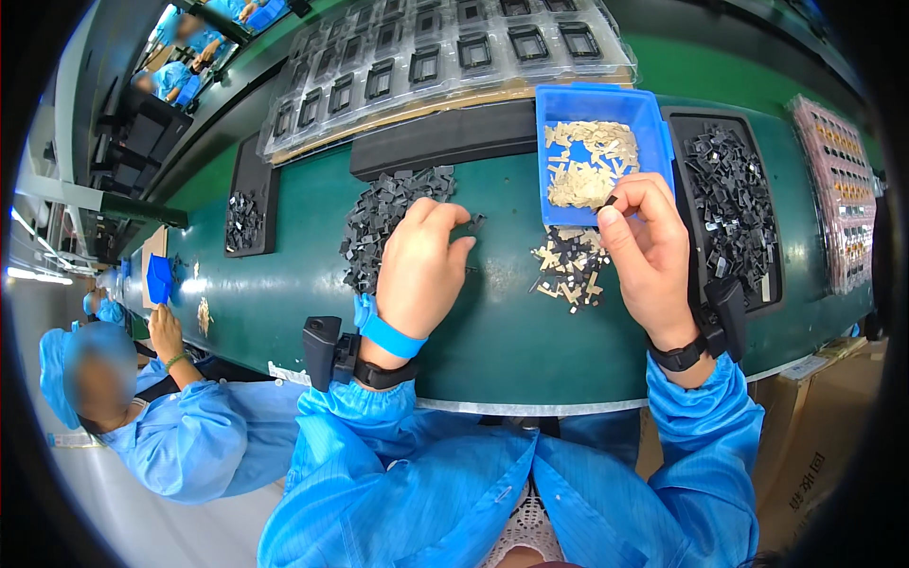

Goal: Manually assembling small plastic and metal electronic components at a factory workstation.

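My right hand (649,256) pinches a small black piece (609,202) between thumb and index finger, over the near edge of a blue bin (655,142). Pale, flat strips (592,180) fill part of that bin. Just below it lies a small mixed heap of black and pale pieces (573,270) on the green table. My left hand (417,270) is beside a large pile of small black pieces (398,204). Its thumb and index finger are bent and apart, with one dark piece (477,221) just past the fingertips, seemingly on the tabletop.
A black tray of dark pieces (729,208) stands right of the bin, and another black tray (251,208) at the left. Stacked clear trays with black frames (426,66) sit at the back. Pink trays (838,189) are far right. A co-worker (199,417) sits at the left.
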A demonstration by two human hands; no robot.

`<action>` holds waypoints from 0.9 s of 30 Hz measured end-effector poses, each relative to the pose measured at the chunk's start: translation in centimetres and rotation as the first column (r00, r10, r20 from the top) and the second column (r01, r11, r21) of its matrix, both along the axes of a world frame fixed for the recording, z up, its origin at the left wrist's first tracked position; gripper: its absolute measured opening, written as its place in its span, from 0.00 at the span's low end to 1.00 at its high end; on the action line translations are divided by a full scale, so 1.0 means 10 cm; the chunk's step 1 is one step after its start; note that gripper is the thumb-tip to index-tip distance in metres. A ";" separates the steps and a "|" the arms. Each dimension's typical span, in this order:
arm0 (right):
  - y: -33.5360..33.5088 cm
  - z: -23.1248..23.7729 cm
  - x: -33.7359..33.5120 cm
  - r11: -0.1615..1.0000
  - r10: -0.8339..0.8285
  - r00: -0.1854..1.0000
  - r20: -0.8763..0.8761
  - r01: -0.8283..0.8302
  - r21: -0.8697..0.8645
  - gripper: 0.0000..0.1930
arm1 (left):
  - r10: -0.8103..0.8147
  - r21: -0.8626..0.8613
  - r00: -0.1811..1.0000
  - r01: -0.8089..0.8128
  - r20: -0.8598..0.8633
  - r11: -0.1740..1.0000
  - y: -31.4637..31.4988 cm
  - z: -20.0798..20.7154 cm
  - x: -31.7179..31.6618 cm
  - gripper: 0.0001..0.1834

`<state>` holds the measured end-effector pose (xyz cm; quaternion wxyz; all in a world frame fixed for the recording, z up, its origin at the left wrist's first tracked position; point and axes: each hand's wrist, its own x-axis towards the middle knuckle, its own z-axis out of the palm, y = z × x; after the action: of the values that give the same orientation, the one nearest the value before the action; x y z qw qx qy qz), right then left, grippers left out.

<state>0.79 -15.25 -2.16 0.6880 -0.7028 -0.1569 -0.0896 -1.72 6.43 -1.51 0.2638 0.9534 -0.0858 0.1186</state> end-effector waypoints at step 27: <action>0.05 -0.06 -0.09 0.975 0.200 0.979 0.031 -0.196 -0.104 0.23 | -0.334 -0.952 0.916 -0.130 -0.222 0.276 -0.45 0.05 -0.15 0.11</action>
<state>-0.15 -14.79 -2.73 0.6540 -0.7153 -0.2447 -0.0268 -3.20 1.98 -1.04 0.7989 0.5985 -0.0071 -0.0589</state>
